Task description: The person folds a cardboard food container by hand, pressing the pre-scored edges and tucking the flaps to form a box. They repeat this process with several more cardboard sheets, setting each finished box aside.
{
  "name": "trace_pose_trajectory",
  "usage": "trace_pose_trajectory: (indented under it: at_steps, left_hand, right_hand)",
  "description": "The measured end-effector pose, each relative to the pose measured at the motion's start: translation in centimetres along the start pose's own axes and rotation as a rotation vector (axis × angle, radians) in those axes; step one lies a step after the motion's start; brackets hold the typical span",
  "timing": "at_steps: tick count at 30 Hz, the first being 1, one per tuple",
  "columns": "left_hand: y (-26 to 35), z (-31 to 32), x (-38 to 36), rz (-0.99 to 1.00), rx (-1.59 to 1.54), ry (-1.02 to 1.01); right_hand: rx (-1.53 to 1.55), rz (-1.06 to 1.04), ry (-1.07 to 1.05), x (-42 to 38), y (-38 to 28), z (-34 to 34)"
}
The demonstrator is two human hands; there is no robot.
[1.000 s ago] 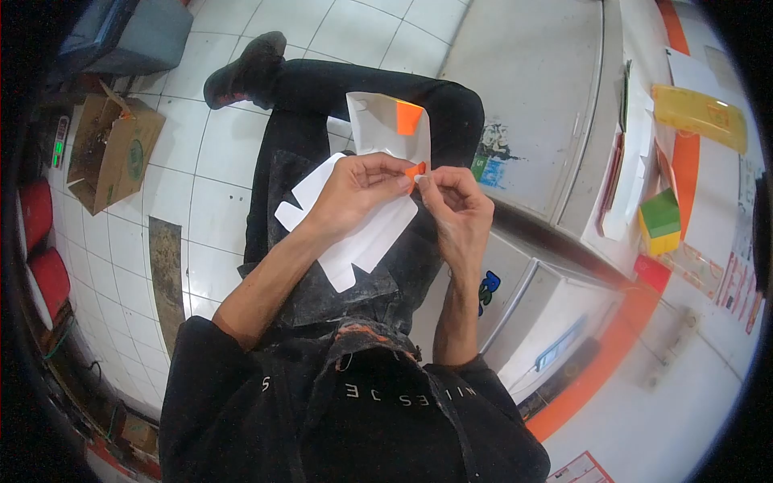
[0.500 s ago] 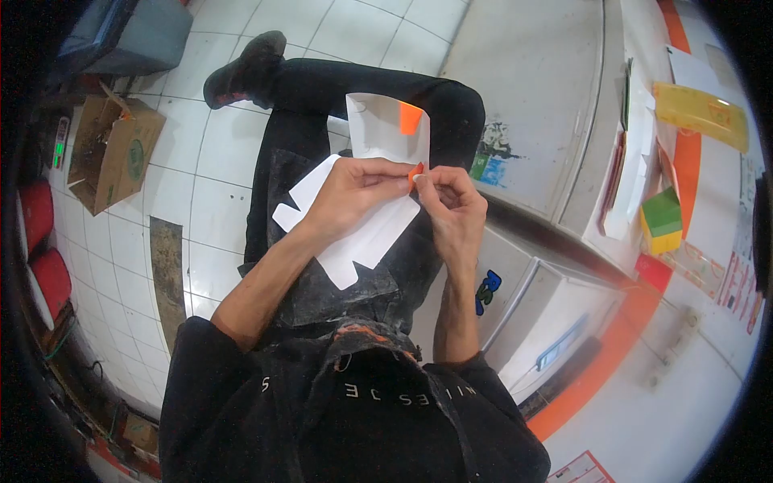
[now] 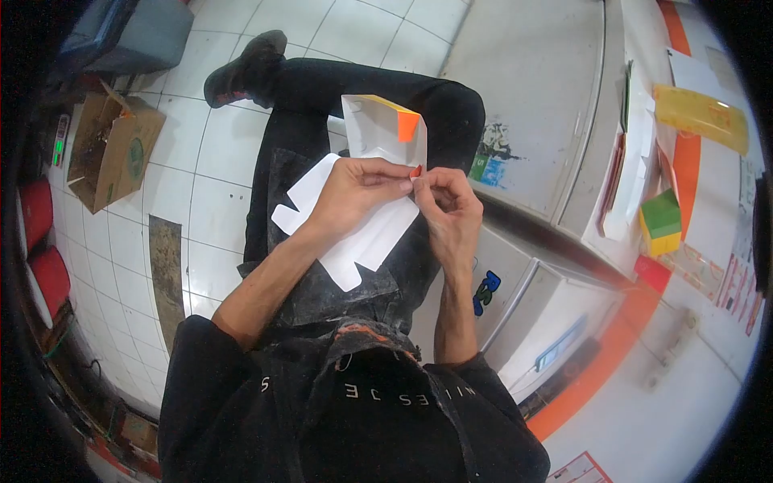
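Your left hand (image 3: 354, 193) and right hand (image 3: 452, 211) meet at the small orange tab (image 3: 415, 171) of the white carton (image 3: 378, 237), thumbs and fingers closed on it from opposite sides, both equally near. Carton's over your lap (image 3: 322, 299): folded end just beyond the pinch, long axis roughly away-to-near, flat panels angling back beneath your left hand.

The carton (image 3: 354, 233) is over the lap (image 3: 338, 302); left, on the floor (image 3: 217, 149), a box (image 3: 129, 157), a bin (image 3: 149, 36) beyond it; right, a cabinet (image 3: 527, 97).
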State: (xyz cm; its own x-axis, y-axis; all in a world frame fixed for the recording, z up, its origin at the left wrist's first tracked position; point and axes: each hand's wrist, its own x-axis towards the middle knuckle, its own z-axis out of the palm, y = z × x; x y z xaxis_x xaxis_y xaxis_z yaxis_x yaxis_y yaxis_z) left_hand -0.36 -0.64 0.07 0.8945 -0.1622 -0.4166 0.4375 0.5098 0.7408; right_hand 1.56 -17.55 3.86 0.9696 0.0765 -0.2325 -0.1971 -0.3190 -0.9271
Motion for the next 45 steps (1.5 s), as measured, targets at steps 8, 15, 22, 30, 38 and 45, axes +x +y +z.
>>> trace_pose_trajectory:
  at_steps: [8, 15, 22, 30, 38, 45]
  left_hand:
    - [-0.2, -0.1, 0.0, 0.009, 0.038, -0.009]
    - [0.4, -0.2, 0.2, 0.019, 0.079, -0.022]
    - [-1.1, -1.3, 0.5, -0.067, 0.128, -0.009]
    - [-1.2, -0.2, 0.0, -0.004, 0.235, -0.041]
    - [2.7, 1.5, 0.3, 0.226, 0.413, 0.205]
    - [0.6, -0.7, 1.6, 0.162, 0.086, 0.032]
  right_hand:
    - [-0.059, -0.04, -0.059, 0.0, 0.4, -0.4]
    - [0.146, 0.213, -0.054, -0.1, 0.4, -0.9]
    - [0.008, 0.008, -0.179, -0.7, 1.3, -0.9]
    - [-0.151, -0.165, 0.017, 1.0, 0.0, 0.3]
    - [-0.279, -0.254, 0.112, 0.8, -0.5, 1.8]
    - [0.252, 0.008, 0.106, 1.1, -0.9, 1.9]
